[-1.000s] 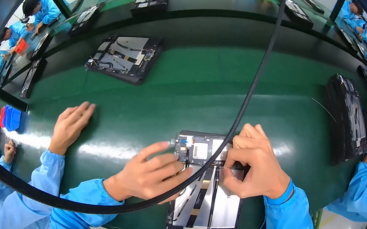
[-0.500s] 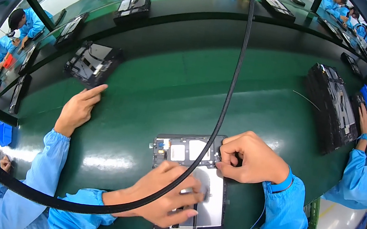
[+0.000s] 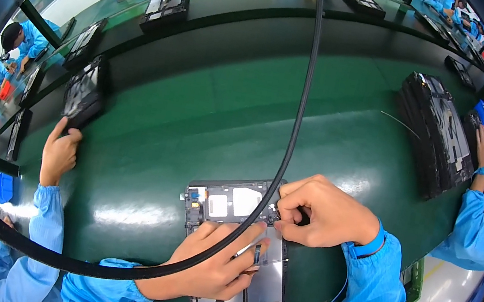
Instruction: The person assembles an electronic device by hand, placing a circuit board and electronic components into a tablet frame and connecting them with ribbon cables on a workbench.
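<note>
While the green table (image 3: pixel 145 154) stretches far ahead, an uncovered tablet (image 3: pixel 272 277) lies at its near edge, probably so I can reach inside. It sits beneath my left grip (image 3: pixel 221 269), loosely curled; my right grip (image 3: pixel 324 213), narrowed, is at its far right side, perhaps steadying it. Whether either pinches anything, I cannot tell.

Black cable (image 3: pixel 312 54) curving across view; blue bin (image 3: pixel 2 188) at left; green crate (image 3: pixel 415 286) below tabletop (image 3: pixel 208 126), lower right.
</note>
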Demonstrator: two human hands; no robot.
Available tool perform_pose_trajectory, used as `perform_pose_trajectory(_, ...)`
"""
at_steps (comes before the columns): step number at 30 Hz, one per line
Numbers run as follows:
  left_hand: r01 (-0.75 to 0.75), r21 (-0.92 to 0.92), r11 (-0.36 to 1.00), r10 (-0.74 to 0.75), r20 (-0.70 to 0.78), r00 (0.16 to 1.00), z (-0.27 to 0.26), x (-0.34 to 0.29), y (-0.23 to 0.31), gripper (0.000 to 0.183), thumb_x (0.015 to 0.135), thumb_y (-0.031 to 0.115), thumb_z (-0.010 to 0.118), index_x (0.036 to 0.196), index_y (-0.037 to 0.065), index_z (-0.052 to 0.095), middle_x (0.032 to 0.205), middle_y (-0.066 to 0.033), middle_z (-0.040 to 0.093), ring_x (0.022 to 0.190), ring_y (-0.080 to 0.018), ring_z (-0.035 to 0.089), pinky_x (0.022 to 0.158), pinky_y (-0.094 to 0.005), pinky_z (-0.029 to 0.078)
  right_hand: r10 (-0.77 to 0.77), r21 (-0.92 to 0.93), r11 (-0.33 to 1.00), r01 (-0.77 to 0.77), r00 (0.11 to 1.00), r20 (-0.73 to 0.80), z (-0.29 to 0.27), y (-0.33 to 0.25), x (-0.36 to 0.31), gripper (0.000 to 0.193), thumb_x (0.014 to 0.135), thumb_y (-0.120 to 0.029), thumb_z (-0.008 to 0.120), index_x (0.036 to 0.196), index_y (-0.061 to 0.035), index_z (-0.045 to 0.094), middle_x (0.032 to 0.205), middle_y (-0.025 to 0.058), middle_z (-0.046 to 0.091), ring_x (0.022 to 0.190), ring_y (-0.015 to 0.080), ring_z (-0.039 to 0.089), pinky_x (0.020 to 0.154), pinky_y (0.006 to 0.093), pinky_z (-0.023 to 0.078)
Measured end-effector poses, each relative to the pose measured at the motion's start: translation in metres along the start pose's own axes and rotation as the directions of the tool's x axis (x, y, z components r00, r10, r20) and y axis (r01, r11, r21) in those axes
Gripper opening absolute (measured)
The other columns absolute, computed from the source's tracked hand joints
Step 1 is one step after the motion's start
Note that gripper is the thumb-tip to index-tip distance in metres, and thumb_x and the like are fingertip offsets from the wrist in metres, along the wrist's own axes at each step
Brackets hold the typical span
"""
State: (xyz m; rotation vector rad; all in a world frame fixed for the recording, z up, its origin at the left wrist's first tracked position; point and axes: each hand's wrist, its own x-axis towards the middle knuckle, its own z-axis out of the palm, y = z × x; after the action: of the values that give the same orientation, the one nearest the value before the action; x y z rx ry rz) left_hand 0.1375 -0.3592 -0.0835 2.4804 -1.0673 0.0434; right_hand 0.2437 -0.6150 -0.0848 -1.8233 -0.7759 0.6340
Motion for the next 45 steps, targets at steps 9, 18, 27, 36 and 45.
perform_pose_trajectory(9,-0.085,0.02,0.996,0.085,-0.002,0.996,-0.001,0.014,0.0,0.041,0.08,0.021,0.082,0.117,0.006,0.076,0.136,-0.0128,0.07,0.104,-0.0281,0.066,0.086,-0.0391,0.054,-0.035,-0.027,0.999,0.034,0.999,-0.041,0.0,0.003,-0.006,0.018,0.076,-0.003,0.074,0.066,0.0024,0.06,0.066,0.0145,0.057,0.059,0.0286,0.059,0.055,0.0444,0.041)
perform_pose_trajectory(18,-0.13,0.068,0.989,0.127,0.058,0.99,-0.001,0.021,0.005,0.031,0.076,0.019,0.082,0.103,0.007,0.073,0.128,-0.0138,0.072,0.102,-0.0282,0.068,0.08,-0.039,0.051,-0.002,-0.023,1.0,0.0,0.998,-0.064,-0.008,0.004,-0.007,0.02,0.088,-0.013,0.083,0.079,0.0019,0.072,0.074,0.0155,0.067,0.068,0.0276,0.068,0.065,0.0402,0.052)
perform_pose_trajectory(27,-0.106,0.027,0.994,0.108,-0.073,0.991,0.003,0.016,0.004,0.023,0.077,0.015,0.082,0.095,0.005,0.07,0.126,-0.0151,0.073,0.1,-0.0314,0.07,0.081,-0.0389,0.057,0.016,-0.037,0.999,-0.017,0.999,-0.03,-0.013,-0.003,-0.008,0.017,0.085,-0.011,0.082,0.079,0.0013,0.072,0.073,0.0144,0.066,0.068,0.0262,0.065,0.064,0.0405,0.049)
perform_pose_trajectory(36,-0.094,0.013,0.995,0.095,-0.096,0.991,0.004,0.016,0.004,0.02,0.079,0.015,0.082,0.094,0.006,0.071,0.126,-0.0135,0.075,0.102,-0.0301,0.07,0.083,-0.038,0.058,-0.191,-0.088,0.981,0.174,0.948,-0.255,0.011,0.014,0.003,0.012,0.087,-0.011,0.089,0.088,-0.0047,0.079,0.08,0.0086,0.06,0.081,0.0242,0.062,0.07,0.0394,0.048)
perform_pose_trajectory(45,-0.049,0.09,0.995,0.061,-0.138,0.989,0.001,0.019,0.008,0.023,0.077,0.018,0.081,0.098,0.01,0.074,0.124,-0.0088,0.076,0.099,-0.0263,0.07,0.079,-0.0382,0.052,-0.138,-0.06,0.99,0.126,0.941,-0.309,0.019,0.013,0.007,0.015,0.08,-0.015,0.097,0.089,-0.0094,0.086,0.083,0.0061,0.057,0.082,0.0228,0.058,0.07,0.0388,0.045)
